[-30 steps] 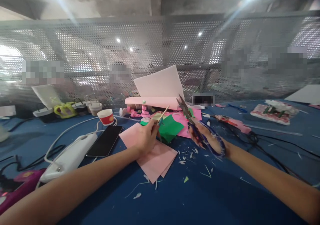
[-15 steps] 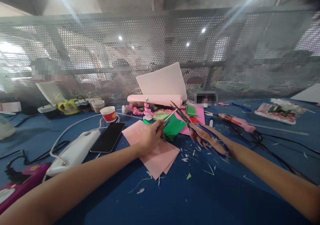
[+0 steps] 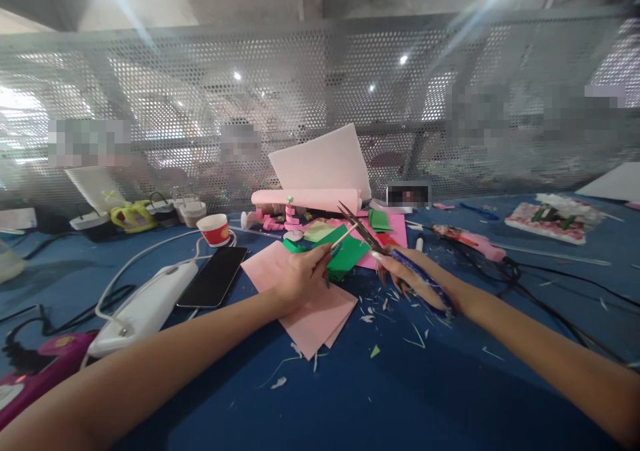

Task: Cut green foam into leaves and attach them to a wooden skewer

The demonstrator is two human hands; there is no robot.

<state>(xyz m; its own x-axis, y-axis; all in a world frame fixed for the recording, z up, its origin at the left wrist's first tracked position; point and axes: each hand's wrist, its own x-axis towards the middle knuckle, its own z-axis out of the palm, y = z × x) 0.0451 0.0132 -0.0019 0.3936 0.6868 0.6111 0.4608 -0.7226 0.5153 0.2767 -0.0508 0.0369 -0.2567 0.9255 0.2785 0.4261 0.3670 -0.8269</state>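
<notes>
Pinched in the fingers of my left hand is a thin pale stick, its tip pointing up and right. My right hand grips scissors by their blue handles. The dark blades point up and left and meet the stick near its tip; whether they touch it I cannot tell. Under my left hand lie light pink paper sheets. Green paper is just beyond the fingers. White and green paper scraps are scattered below the scissors.
To the left are a phone, a white power strip with cables and a red paper cup. Behind stand a pink paper roll and a small pink-striped model. A pink glue gun with a black cord lies right.
The whole view has shifted slightly. My hands stay nearly in place, with the stick and scissors still held close together; the blades' angle to the stick differs only a little.
</notes>
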